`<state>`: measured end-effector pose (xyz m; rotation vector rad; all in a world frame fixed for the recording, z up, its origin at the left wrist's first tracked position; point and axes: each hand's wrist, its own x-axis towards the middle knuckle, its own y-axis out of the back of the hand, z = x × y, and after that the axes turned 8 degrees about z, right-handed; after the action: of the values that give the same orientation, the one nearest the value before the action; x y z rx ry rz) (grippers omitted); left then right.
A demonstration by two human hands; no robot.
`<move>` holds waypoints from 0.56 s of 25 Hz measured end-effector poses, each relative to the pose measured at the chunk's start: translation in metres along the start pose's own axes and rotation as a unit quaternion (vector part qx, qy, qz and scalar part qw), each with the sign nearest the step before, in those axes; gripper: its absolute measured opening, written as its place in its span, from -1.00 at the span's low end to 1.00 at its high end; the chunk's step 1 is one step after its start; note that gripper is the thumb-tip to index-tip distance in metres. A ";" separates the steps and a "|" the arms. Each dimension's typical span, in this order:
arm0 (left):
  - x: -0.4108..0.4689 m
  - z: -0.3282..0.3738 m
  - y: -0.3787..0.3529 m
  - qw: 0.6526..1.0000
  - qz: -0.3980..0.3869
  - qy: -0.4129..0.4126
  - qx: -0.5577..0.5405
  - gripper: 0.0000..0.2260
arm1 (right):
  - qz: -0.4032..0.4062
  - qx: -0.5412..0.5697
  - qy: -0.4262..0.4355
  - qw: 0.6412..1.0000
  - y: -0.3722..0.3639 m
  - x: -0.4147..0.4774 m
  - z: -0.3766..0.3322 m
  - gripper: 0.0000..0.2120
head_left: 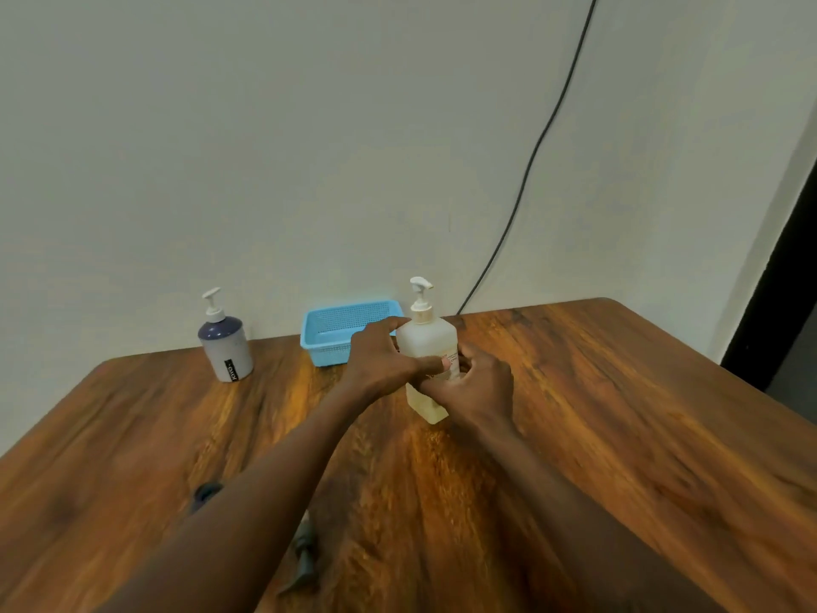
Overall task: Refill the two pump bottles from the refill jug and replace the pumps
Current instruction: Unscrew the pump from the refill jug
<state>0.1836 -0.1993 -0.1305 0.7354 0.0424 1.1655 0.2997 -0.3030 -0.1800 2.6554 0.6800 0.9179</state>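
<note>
A translucent pump bottle (pixel 426 342) with a white pump stands upright mid-table; pale yellow liquid fills its lower part. My left hand (pixel 382 360) wraps its left side, thumb across the front. My right hand (pixel 475 387) grips its lower right side. A second pump bottle (pixel 225 347), grey with a dark blue shoulder and white pump, stands at the back left, away from both hands. No refill jug shows in view.
A light blue perforated basket (pixel 329 336) sits against the wall behind the held bottle. A black cable (pixel 530 161) runs down the wall to the table's far edge. Blurred dark objects (pixel 305 555) lie near the table's (pixel 619 413) front, partly under my left forearm.
</note>
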 end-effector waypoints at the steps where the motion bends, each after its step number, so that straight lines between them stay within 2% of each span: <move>1: -0.011 -0.001 0.014 1.000 0.002 -0.004 0.001 -0.26 | -0.023 0.009 0.008 1.000 0.004 -0.011 -0.009 -0.39; 5: -0.044 -0.011 0.065 1.000 -0.002 -0.009 0.011 -0.32 | -0.179 0.047 0.038 0.982 0.022 -0.033 -0.041 -0.47; 7: -0.056 -0.017 0.086 1.000 -0.013 -0.011 0.006 -0.26 | -0.207 0.088 0.055 0.973 0.031 -0.040 -0.059 -0.52; 9: -0.067 -0.016 0.101 0.999 -0.027 -0.024 0.008 -0.26 | -0.178 0.142 0.047 0.973 0.033 -0.044 -0.077 -0.57; 10: -0.073 -0.015 0.106 0.999 -0.031 -0.031 0.004 -0.32 | -0.161 0.155 0.042 0.974 0.032 -0.046 -0.087 -0.59; 12: -0.086 -0.008 0.114 0.998 -0.032 -0.049 0.001 -0.41 | -0.111 0.120 0.070 0.984 0.029 -0.051 -0.104 -0.53; 14: -0.097 0.001 0.119 0.997 -0.037 -0.068 0.008 -0.38 | -0.049 0.066 0.107 0.991 0.031 -0.056 -0.117 -0.47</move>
<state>0.0458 -0.2591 -0.0975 0.8190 -0.0358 1.0424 0.1979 -0.3484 -0.1072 2.6304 0.9415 1.1799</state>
